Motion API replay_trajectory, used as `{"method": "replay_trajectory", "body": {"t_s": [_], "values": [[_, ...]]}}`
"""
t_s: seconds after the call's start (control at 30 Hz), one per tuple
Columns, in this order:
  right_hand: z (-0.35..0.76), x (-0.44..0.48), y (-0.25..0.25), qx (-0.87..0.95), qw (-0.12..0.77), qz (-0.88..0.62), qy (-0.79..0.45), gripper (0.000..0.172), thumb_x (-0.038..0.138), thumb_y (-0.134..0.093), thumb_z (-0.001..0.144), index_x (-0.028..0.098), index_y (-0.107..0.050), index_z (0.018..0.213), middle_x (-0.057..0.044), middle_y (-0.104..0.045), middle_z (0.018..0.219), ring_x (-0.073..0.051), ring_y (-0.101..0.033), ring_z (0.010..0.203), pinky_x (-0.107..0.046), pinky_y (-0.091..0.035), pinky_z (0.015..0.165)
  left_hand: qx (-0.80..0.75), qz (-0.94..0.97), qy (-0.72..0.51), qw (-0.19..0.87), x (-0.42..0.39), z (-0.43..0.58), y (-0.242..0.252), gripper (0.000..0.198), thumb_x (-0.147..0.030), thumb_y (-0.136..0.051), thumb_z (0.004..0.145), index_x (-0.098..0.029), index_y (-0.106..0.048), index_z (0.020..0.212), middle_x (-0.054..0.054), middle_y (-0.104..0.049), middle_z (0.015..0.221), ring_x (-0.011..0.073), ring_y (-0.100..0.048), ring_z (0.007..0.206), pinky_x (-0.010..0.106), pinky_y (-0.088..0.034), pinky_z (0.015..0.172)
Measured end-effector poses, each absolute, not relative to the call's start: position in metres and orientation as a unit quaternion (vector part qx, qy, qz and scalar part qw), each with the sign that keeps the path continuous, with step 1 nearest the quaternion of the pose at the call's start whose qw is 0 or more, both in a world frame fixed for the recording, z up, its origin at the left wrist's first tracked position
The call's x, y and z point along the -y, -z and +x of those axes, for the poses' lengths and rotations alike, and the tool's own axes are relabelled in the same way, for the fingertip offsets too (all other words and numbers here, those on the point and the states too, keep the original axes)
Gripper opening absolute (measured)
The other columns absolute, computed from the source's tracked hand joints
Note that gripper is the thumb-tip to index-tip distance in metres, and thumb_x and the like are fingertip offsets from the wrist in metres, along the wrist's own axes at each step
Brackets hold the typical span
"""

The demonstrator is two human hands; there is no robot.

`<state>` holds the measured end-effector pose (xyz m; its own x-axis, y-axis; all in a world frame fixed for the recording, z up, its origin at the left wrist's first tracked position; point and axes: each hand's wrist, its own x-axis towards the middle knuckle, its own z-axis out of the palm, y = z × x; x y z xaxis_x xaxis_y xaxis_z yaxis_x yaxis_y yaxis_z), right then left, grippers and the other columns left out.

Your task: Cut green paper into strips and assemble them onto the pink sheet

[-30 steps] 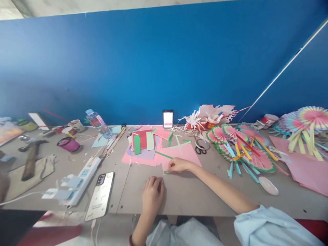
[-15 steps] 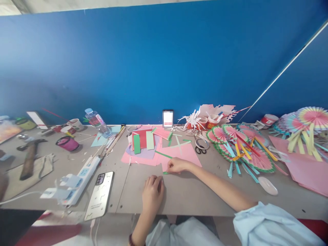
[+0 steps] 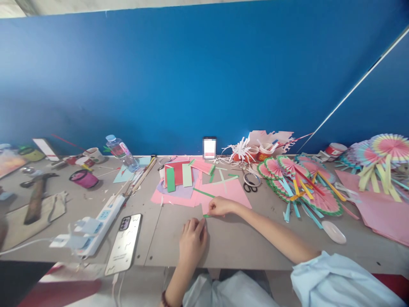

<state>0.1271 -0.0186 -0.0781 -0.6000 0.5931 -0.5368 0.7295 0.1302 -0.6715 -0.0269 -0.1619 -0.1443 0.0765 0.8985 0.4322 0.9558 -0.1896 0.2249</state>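
My right hand [image 3: 222, 206] rests on the front corner of a pink paper sheet [image 3: 234, 189], its fingers pinched on a small green paper strip [image 3: 207, 215]. Just left of that strip, my left hand [image 3: 192, 241] lies on the grey table [image 3: 243, 243] with its fingers stretched toward it and nothing in them. A longer green strip [image 3: 203, 193] lies on the pink sheet behind my right hand.
Behind lie a stack of coloured paper pieces [image 3: 179, 175], scissors [image 3: 251, 186] and a tape ring. Folded paper fans [image 3: 298, 183] spread to the right, more pink sheets [image 3: 380, 211] far right. A phone [image 3: 124, 243], power strip [image 3: 99, 221], bottle [image 3: 121, 152] and hammer [image 3: 33, 198] lie left.
My left hand has slid slightly right and its fingers have stretched out toward the green strip. My right hand has stayed in place.
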Motion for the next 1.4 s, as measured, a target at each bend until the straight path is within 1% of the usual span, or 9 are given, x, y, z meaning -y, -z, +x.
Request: {"method": "replay_trajectory", "body": {"t_s": [0.17,0.27,0.53,0.7,0.87,1.03,1.2,1.4], "values": [[0.1264,0.0177,0.0804,-0.752,0.07,0.439,0.487,0.019,0.027,-0.069,0.073,0.017,-0.056,0.063,0.006,-0.053,0.051,-0.008,-0.047,0.043,-0.022,-0.039,0.052,0.639,-0.736,0.214,0.071,0.1609,-0.0256,0.1461,0.034,-0.019,-0.046,0.092,-0.02,-0.065,0.12,0.007,-0.06,0.09,0.0206,-0.056,0.08,0.034,-0.045,0.072],[0.1259,0.0174,0.0808,-0.754,0.072,0.439,0.483,0.02,0.027,-0.068,0.074,0.017,-0.056,0.063,0.006,-0.052,0.051,-0.008,-0.047,0.043,-0.023,-0.04,0.053,0.636,-0.741,0.203,0.075,0.1602,-0.0254,0.1465,0.035,-0.018,-0.045,0.092,-0.019,-0.064,0.121,0.007,-0.059,0.09,0.0206,-0.056,0.08,0.034,-0.045,0.072],[0.1258,0.0183,0.0789,-0.759,0.076,0.439,0.475,0.02,0.028,-0.068,0.074,0.017,-0.056,0.063,0.006,-0.051,0.049,-0.009,-0.047,0.043,-0.022,-0.04,0.054,0.631,-0.738,0.231,0.069,0.1604,-0.0235,0.1423,0.034,-0.017,-0.047,0.091,-0.021,-0.065,0.119,0.005,-0.057,0.086,0.0205,-0.056,0.078,0.033,-0.044,0.071],[0.1258,0.0191,0.0773,-0.76,0.074,0.44,0.472,0.019,0.027,-0.067,0.073,0.017,-0.055,0.062,0.006,-0.051,0.049,-0.009,-0.047,0.043,-0.022,-0.04,0.054,0.627,-0.747,0.205,0.084,0.1603,-0.023,0.1401,0.033,-0.016,-0.047,0.091,-0.018,-0.064,0.119,0.006,-0.058,0.087,0.0214,-0.057,0.08,0.035,-0.044,0.072],[0.1247,0.0204,0.0765,-0.762,0.076,0.445,0.464,0.017,0.025,-0.068,0.071,0.017,-0.055,0.063,0.005,-0.052,0.052,-0.009,-0.048,0.043,-0.021,-0.04,0.052,0.63,-0.748,0.184,0.1,0.1599,-0.0224,0.1387,0.031,-0.015,-0.048,0.09,-0.018,-0.063,0.117,0.006,-0.059,0.089,0.0221,-0.057,0.081,0.035,-0.044,0.072],[0.123,0.0214,0.0761,-0.764,0.08,0.453,0.452,0.016,0.025,-0.067,0.072,0.018,-0.056,0.064,0.006,-0.053,0.054,-0.008,-0.049,0.044,-0.02,-0.04,0.052,0.635,-0.744,0.181,0.103,0.1588,-0.0213,0.1411,0.029,-0.015,-0.049,0.09,-0.018,-0.062,0.116,0.005,-0.059,0.089,0.0214,-0.056,0.08,0.034,-0.045,0.071],[0.1203,0.023,0.0735,-0.767,0.088,0.462,0.436,0.014,0.024,-0.068,0.073,0.018,-0.058,0.064,0.006,-0.053,0.052,-0.008,-0.049,0.044,-0.02,-0.041,0.052,0.64,-0.739,0.191,0.089,0.156,-0.0198,0.1436,0.028,-0.014,-0.05,0.089,-0.017,-0.061,0.114,0.005,-0.058,0.09,0.0201,-0.056,0.08,0.032,-0.046,0.07],[0.1187,0.0238,0.072,-0.773,0.092,0.464,0.422,0.012,0.023,-0.066,0.073,0.017,-0.06,0.065,0.006,-0.051,0.047,-0.009,-0.05,0.047,-0.019,-0.041,0.053,0.642,-0.735,0.198,0.087,0.1556,-0.0182,0.1424,0.026,-0.014,-0.051,0.089,-0.017,-0.062,0.112,0.005,-0.058,0.089,0.0202,-0.057,0.079,0.033,-0.047,0.069]]}}
